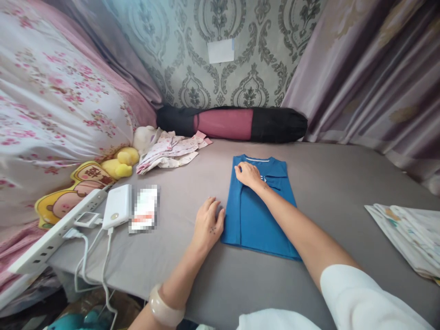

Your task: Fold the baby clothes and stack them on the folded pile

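Observation:
A blue T-shirt (264, 215) lies flat on the grey sheet, its collar pointing away from me. Both its sides are folded inward, and one sleeve lies across the chest near some white print, partly covered by my arm. My right hand (248, 174) rests on the upper left of the shirt below the collar, fingers bent together against the fabric. Beside the lower left edge of the shirt is my left hand (208, 222), fingers loosely curved and a little apart, holding nothing. A pale bangle (165, 308) circles my left wrist.
Folded white cloth (409, 238) lies at right; patterned clothes (172, 151) lie back left. A long black-and-pink bag (223, 123) lines the wall. At left are a power strip (58, 233), a white power bank (117, 206), cables, a blurred flat object (144, 209) and plush toys (120, 163).

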